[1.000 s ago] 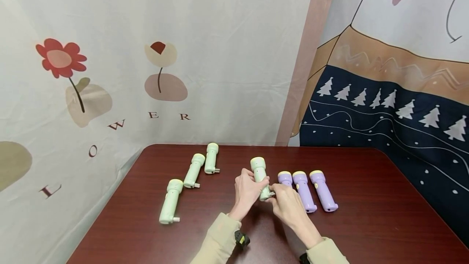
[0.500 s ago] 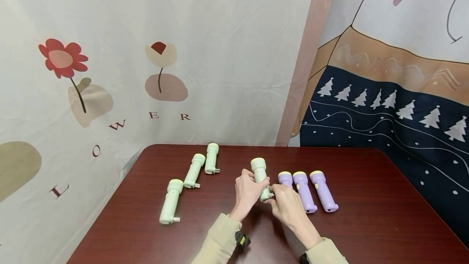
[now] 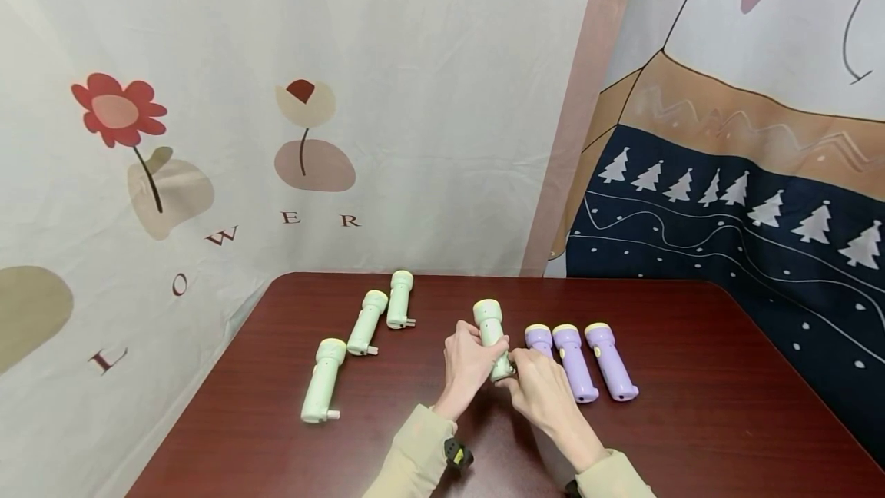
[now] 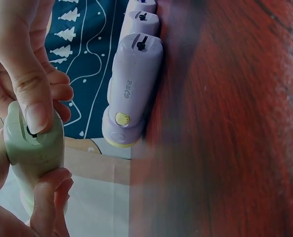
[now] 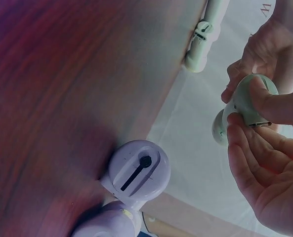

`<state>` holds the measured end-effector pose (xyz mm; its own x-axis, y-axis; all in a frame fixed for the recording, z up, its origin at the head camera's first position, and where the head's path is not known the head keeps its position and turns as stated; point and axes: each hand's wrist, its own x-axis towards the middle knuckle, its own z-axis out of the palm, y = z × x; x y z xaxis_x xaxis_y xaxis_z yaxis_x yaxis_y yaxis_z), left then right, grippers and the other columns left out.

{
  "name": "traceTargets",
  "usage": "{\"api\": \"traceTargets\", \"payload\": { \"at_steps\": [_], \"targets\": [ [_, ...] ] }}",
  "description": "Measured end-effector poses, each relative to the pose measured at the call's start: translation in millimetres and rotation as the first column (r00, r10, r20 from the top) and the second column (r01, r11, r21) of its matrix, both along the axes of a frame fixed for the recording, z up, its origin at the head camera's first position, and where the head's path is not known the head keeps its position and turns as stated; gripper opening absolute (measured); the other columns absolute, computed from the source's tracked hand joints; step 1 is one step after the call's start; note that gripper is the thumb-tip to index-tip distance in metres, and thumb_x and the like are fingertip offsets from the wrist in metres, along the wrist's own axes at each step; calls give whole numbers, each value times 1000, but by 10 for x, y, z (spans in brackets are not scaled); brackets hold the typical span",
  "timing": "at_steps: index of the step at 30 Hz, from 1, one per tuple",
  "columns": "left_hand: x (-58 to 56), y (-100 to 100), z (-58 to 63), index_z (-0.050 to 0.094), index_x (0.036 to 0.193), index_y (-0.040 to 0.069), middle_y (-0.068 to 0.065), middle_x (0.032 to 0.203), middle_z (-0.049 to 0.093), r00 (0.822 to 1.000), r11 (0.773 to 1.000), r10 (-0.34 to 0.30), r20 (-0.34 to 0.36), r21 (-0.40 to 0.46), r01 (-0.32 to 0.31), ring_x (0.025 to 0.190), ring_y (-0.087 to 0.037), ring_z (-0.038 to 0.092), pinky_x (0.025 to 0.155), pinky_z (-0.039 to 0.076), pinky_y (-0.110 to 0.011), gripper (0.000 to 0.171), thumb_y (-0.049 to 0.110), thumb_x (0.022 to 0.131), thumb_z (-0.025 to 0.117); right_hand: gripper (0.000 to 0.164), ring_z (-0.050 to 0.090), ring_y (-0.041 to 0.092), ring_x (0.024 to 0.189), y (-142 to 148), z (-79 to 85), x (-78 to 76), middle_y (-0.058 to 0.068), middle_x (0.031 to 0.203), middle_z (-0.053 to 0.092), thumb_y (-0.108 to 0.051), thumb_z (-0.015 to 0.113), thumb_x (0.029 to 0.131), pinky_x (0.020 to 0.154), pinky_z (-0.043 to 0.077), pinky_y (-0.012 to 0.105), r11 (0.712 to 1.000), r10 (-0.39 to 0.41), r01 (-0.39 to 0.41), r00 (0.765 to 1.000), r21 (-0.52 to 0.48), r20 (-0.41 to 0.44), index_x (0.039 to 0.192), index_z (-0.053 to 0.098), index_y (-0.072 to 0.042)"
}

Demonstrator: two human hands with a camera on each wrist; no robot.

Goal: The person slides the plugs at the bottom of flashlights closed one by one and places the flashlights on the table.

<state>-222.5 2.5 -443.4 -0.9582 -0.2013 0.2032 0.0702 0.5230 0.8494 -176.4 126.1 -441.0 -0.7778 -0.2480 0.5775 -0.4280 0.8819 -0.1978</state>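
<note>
In the head view a pale green flashlight (image 3: 491, 333) stands out over the table's middle, its yellow-rimmed head pointing away. My left hand (image 3: 470, 360) grips its body from the left side. At the tail end, my right hand (image 3: 546, 386) pinches the flashlight. The left wrist view shows the right thumb (image 4: 36, 116) pressing on the slotted end cap (image 4: 35, 136), which it partly hides. Seen from the right wrist, the right fingers (image 5: 242, 148) lie along the flashlight's side, beside a small metallic edge (image 5: 260, 124) at the tail.
Three more green flashlights lie on the left, including a near one (image 3: 322, 383), each with a plug sticking out at the tail. Purple flashlights (image 3: 611, 363) lie in a row right of my hands, one partly hidden. The brown table (image 3: 726, 421) meets a printed curtain (image 3: 442, 98) behind.
The plug that stuck out at the held flashlight's tail shows less now beside my right fingers. Both hands stay in nearly the same place.
</note>
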Motion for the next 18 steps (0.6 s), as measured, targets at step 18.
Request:
{"api": "traceTargets", "payload": {
  "at_steps": [18],
  "targets": [
    [18,9,12,54,81,10,1,68,63,1000,1000,10,8,9,-10,62,-8,55,56,42,-22,41,36,64,80,32,52,15,57,-7,19,29,-2,65,55,-20,85,63,49,40,27,1000,-8,8,1000,25,19,77,58,-10]
  ]
}}
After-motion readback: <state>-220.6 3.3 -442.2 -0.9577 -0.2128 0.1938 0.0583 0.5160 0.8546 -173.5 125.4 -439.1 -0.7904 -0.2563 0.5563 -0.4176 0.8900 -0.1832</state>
